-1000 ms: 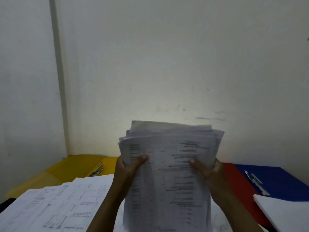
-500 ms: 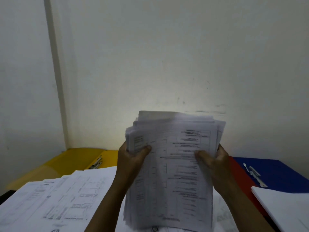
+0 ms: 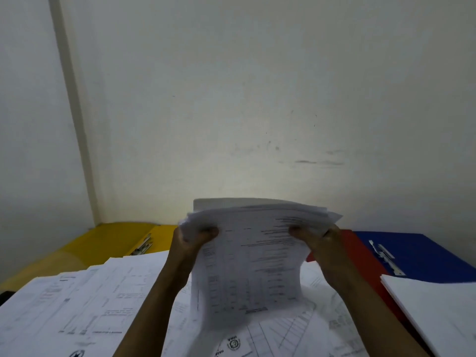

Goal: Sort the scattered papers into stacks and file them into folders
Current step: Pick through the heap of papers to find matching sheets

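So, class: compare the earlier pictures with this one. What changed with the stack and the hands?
The stack has tipped: its top now leans away and bows over. Both hands, left and right, kept their grip on its sides. The folders, yellow, red and blue, stayed put.

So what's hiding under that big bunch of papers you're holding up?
Under the held stack, more printed sheets lie spread on the desk, one showing a round logo. The desk surface below them is covered, so I can't see it.
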